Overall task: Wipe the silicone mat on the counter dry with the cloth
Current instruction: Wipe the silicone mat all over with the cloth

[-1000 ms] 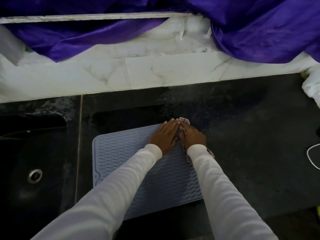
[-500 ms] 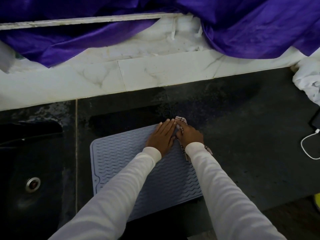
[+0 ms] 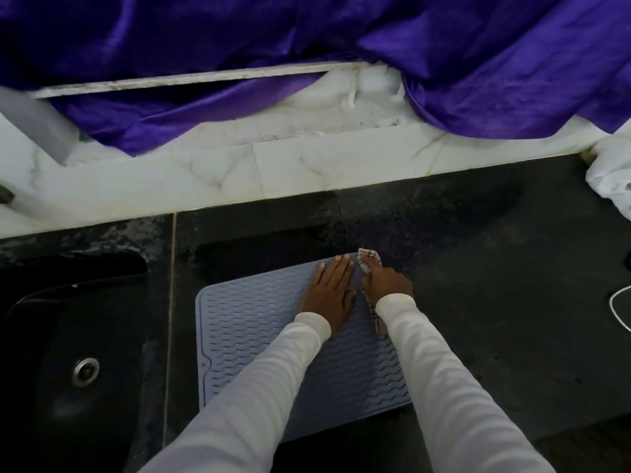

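While the left hand (image 3: pixel 327 291) lies flat with fingers straight and close together, pressing the silicone mat (image 3: pixel 259 336) down near its far right corner, the right hand (image 3: pixel 384 285) sits just beside it at about three o'clock, fingers curled over the checked cloth (image 3: pixel 369 257). One end of the cloth pokes out beyond the fingertips at twelve o'clock; another end trails back under the wrist toward six.

The mat lies on the dark counter (image 3: pixel 495 302), its long ribbed face running from the hands toward seven o'clock, partly under both white sleeves.

The likeliest trouble, as I judge it, is the mat creeping or buckling: silicone grips a cloth, and a hard pull toward the body could drag the sheet along if the flat hand lifts. The near edge appears to sit at or close to the counter's front lip, so a slide toward six o'clock might hang it over. The cloth is bunched small, so a stroke may cover only a narrow strip and miss water in the grooves; whether any water remains I cannot tell.

For room, the sink (image 3: pixel 68 336) opens at nine o'clock, near the mat's left edge. Bare counter runs wide toward three o'clock, up to a white cable (image 3: pixel 616 307). At twelve o'clock dark counter runs back to the marble ledge (image 3: pixel 307 172).
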Available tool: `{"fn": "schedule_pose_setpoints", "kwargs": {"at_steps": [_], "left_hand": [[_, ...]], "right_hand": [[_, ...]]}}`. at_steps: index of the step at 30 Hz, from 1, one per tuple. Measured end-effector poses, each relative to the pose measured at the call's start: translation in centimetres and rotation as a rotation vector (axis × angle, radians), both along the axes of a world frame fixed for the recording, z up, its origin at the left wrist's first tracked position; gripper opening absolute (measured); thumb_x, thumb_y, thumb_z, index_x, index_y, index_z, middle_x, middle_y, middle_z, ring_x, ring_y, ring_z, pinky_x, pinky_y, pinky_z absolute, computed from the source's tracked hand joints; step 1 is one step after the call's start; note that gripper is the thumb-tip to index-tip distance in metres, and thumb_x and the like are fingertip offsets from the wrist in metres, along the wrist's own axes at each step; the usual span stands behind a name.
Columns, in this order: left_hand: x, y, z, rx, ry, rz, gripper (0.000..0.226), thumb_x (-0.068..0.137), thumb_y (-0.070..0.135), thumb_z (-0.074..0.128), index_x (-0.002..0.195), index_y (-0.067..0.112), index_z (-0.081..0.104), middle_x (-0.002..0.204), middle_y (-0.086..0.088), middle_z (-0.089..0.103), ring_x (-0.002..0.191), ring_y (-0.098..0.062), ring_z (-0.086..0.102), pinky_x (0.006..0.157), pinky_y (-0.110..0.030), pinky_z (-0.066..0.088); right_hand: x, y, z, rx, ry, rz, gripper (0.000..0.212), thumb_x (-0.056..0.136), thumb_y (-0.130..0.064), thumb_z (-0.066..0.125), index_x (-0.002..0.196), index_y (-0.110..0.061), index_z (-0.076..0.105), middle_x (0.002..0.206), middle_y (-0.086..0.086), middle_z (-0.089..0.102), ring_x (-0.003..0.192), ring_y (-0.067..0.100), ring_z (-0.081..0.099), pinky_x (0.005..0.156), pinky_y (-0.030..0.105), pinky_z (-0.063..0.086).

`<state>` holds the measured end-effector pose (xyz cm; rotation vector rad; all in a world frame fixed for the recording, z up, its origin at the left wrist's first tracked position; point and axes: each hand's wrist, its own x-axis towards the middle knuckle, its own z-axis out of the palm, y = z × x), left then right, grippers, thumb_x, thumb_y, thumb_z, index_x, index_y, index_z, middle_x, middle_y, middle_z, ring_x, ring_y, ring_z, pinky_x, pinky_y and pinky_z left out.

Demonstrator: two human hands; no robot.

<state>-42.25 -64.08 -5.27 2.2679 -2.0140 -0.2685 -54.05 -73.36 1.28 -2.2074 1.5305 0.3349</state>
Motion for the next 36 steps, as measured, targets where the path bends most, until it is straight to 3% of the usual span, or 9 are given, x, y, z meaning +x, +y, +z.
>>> {"fn": "schedule_pose_setpoints", "kwargs": {"at_steps": [4,9,15,19,23,27,31,36], "left_hand": [[0.1,-0.1,-0.3,0.016,0.017,0.005,0.064,0.101,0.044,0.024,0.156,0.015,0.010,0.163,-0.003,0.012,0.150,-0.018,0.008,0.121,-0.040,-0.003],[0.1,0.0,0.0,0.029,-0.010,-0.004,0.063,0.099,0.045,0.032,0.153,0.013,0.026,0.158,-0.005,0.030,0.145,-0.020,0.027,0.122,-0.043,0.010],[0.2,0.0,0.2,0.042,0.012,-0.018,0.061,0.097,0.045,0.034,0.149,0.013,0.035,0.153,-0.005,0.038,0.141,-0.021,0.036,0.114,-0.041,0.014],[0.2,0.1,0.3,0.023,0.011,-0.004,0.061,0.097,0.047,0.033,0.150,0.015,0.034,0.154,-0.004,0.038,0.141,-0.020,0.036,0.118,-0.044,0.024],[0.1,0.2,0.3,0.021,0.020,-0.007,0.061,0.099,0.047,0.031,0.151,0.015,0.031,0.156,-0.003,0.033,0.144,-0.020,0.031,0.118,-0.043,0.017],[0.1,0.0,0.1,0.029,0.025,-0.001,0.062,0.099,0.047,0.030,0.151,0.015,0.029,0.157,-0.003,0.031,0.144,-0.021,0.030,0.115,-0.047,0.029],[0.2,0.0,-0.1,0.025,0.023,-0.004,0.063,0.099,0.047,0.029,0.152,0.014,0.028,0.158,-0.004,0.029,0.145,-0.021,0.028,0.116,-0.046,0.028],[0.2,0.0,0.0,0.009,0.028,-0.019,0.063,0.097,0.046,0.033,0.152,0.014,0.026,0.159,-0.004,0.027,0.145,-0.021,0.027,0.117,-0.043,0.012]], "right_hand": [[-0.1,-0.2,0.0,0.052,0.025,-0.005,0.055,0.098,-0.037,0.040,0.150,-0.041,0.021,0.124,0.014,0.061,0.110,0.035,0.060,0.091,0.040,0.046],[0.1,0.3,0.0,0.072,0.025,-0.021,0.057,0.098,-0.035,0.035,0.152,-0.037,0.014,0.128,0.013,0.060,0.112,0.033,0.059,0.093,0.040,0.046],[0.3,0.4,0.7,0.075,0.055,-0.010,0.061,0.099,-0.031,0.034,0.154,-0.035,0.007,0.131,0.010,0.058,0.115,0.030,0.058,0.094,0.037,0.045],[0.1,0.2,1.1,0.066,0.078,-0.004,0.059,0.098,-0.033,0.036,0.152,-0.036,0.012,0.133,0.008,0.057,0.116,0.030,0.057,0.094,0.037,0.045],[-0.8,0.3,1.2,0.088,0.083,0.000,0.060,0.098,-0.038,0.036,0.152,-0.036,0.012,0.136,0.008,0.055,0.118,0.030,0.056,0.096,0.038,0.043],[-1.8,1.0,1.0,0.098,0.072,-0.001,0.060,0.098,-0.040,0.032,0.153,-0.038,0.006,0.139,0.009,0.053,0.120,0.031,0.055,0.099,0.039,0.043],[-2.7,1.8,1.1,0.109,0.051,-0.006,0.059,0.098,-0.042,0.034,0.151,-0.043,0.008,0.135,0.008,0.056,0.117,0.031,0.057,0.097,0.039,0.045],[-4.1,3.7,1.5,0.102,0.056,-0.004,0.060,0.097,-0.040,0.036,0.151,-0.042,0.009,0.129,0.009,0.059,0.113,0.032,0.059,0.093,0.039,0.046]]}}
